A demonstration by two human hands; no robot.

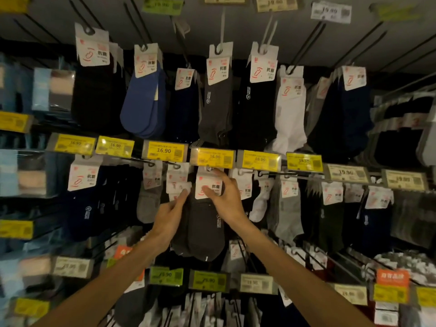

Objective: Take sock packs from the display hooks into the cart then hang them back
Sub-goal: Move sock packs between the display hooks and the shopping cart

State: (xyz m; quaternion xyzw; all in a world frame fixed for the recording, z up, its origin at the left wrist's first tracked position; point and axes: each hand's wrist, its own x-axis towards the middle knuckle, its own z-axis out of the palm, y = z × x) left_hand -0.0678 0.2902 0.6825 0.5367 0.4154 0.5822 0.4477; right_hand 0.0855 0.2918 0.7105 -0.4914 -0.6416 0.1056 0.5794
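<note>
Yellow price tags point(164, 151), dim sock wall point(290, 27) | left hand point(171, 215), right hand point(227, 197) pinch grey pack point(205, 230)

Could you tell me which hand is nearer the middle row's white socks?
Right. The right hand sits just left of the white socks; the left hand is farther left, past the grey pack.

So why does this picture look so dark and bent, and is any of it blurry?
Head view: dim, the black socks lose detail, yet the yellow price tags glare bright. Head view: wide-angle bending makes the top hooks fan outward. Head view: packs at the left edge smear with blur; the right hand on the dark grey sock pack is sharp.
</note>
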